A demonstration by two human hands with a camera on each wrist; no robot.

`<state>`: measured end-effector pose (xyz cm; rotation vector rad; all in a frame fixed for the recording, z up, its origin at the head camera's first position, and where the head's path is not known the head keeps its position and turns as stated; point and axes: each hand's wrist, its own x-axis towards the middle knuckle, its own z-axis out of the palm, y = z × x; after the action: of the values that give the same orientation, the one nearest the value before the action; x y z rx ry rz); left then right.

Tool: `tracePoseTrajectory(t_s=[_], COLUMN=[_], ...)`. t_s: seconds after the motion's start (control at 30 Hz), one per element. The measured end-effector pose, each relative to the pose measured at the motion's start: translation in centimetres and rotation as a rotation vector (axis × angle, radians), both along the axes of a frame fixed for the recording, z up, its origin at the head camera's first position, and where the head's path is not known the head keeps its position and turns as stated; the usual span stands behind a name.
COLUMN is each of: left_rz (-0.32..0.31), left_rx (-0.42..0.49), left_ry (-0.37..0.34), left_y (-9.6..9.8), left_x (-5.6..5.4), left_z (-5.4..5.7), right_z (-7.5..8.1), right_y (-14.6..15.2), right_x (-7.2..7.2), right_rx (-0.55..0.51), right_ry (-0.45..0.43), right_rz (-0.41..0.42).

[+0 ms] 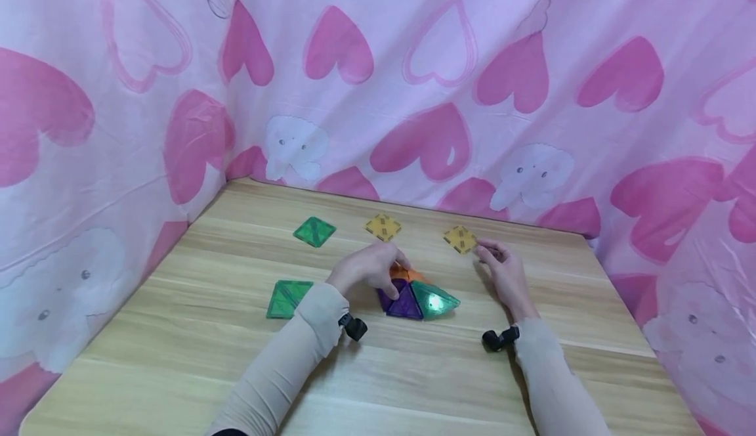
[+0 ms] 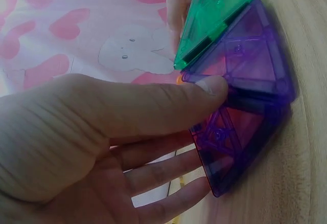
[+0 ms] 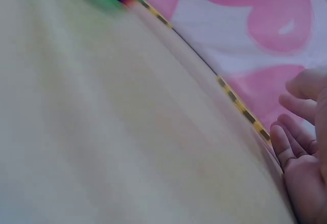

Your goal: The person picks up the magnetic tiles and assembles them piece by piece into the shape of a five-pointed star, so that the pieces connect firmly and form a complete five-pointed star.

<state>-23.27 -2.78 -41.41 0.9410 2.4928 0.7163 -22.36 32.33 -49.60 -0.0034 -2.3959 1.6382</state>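
A raised shape of translucent magnetic tiles stands mid-table, with purple triangles (image 1: 404, 305), a green triangle (image 1: 436, 301) and orange tiles (image 1: 418, 276) on its far side. My left hand (image 1: 367, 269) grips it from the left. In the left wrist view, the thumb presses on the seam between two purple triangles (image 2: 248, 55), and the other fingers reach behind. My right hand (image 1: 506, 277) is at the right corner of a flat yellow square (image 1: 459, 239), its fingers loosely bent with nothing between them. The right wrist view shows the fingers beside the yellow square's edge (image 3: 242, 107).
Another yellow square (image 1: 382, 227) lies flat near the back edge. Left of it is a flat green square (image 1: 314, 232). A second green square (image 1: 288, 297) lies beside my left forearm, which partly covers it. A heart-patterned curtain (image 1: 413, 94) borders the wooden table (image 1: 401, 383).
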Motion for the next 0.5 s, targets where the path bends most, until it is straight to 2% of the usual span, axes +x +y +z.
tracePoseTrajectory(t_s=[0.13, 0.3, 0.37, 0.5], left_rz=[-0.038, -0.058, -0.055, -0.05], left_rx=[0.002, -0.014, -0.017, -0.017], left_ry=[-0.024, -0.018, -0.012, -0.009], left_y=[0.2, 0.2, 0.1, -0.1], left_x=[0.0, -0.2, -0.2, -0.4], left_z=[-0.2, -0.5, -0.4, -0.3], right_z=[-0.2, -0.3, -0.3, -0.3], right_y=[0.6, 0.4, 0.1, -0.6], right_x=[-0.8, -1.3, -1.6, -1.8], right_rx=[0.159, 0.401, 0.446, 0.447], right_ry=[-0.008, 0.018, 0.038, 0.082], right_rz=[-0.021, 0.063, 0.088, 0.09])
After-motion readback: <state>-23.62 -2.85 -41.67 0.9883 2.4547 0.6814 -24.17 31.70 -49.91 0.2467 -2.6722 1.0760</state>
